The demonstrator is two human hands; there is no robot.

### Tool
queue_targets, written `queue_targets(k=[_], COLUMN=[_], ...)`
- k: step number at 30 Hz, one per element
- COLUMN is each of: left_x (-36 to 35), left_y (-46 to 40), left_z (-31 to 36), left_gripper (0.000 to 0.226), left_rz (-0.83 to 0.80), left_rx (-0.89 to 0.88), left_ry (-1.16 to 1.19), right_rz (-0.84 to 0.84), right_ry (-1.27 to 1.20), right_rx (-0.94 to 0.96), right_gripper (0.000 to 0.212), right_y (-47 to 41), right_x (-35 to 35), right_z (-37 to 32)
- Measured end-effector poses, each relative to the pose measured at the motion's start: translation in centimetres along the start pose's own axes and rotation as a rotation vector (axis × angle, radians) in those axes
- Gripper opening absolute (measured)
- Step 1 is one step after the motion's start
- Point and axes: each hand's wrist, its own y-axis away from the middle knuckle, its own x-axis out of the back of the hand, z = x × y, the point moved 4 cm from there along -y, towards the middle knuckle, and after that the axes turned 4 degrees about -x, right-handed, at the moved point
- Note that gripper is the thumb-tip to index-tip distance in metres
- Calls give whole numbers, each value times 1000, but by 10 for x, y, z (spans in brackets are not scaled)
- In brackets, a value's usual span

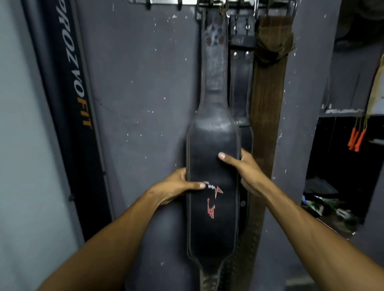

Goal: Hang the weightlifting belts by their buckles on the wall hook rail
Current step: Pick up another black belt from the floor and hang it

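Hanging flat against the grey wall (141, 87), the black belt (212, 157) runs from the hook rail (166, 2) at the top edge down past the bottom of the view, its narrow strap end uppermost and its wide padded back section between the two hands. The left hand (176, 187) clasps the belt's left edge, thumb laid across the front beside the red and white logo (214, 199), the other fingers tucked behind the leather. The right hand (247, 172) clasps the right edge a little higher, thumb pressed on the front face, fingers curled round the back. Just right of this belt a second black belt (242, 68) hangs from the rail, partly covered by it, and beside that a brown belt (268, 116). Bare hooks show on the rail's left part. A dark banner (72, 83) with lettering leans at the left. On the right, orange handles (356, 139) hang in a dim shelf recess.
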Motion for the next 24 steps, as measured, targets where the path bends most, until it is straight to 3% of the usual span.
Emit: queue_targets(k=[5, 10, 14, 17, 21, 24], left_x=[-27, -61, -84, -92, -103, -112], left_y=[35, 70, 102, 116, 137, 154], left_z=[-37, -69, -105, -103, -115, -127], left_gripper=[32, 68, 44, 48, 57, 52], left_rz=[245, 248, 395, 365, 348, 365], left_rx=[25, 94, 99, 125, 194, 219], left_ry=[108, 50, 91, 100, 37, 14], right_rz=[76, -20, 113, 179, 139, 122], right_ry=[-30, 23, 55, 111, 73, 105], right_rx=[-81, -165, -152, -89, -247, -316], right_gripper=[28, 44, 34, 36, 73, 55], right_y=[49, 90, 120, 137, 168, 193], right_x=[13, 24, 31, 27, 28, 29], right_z=[50, 85, 110, 107, 125, 137])
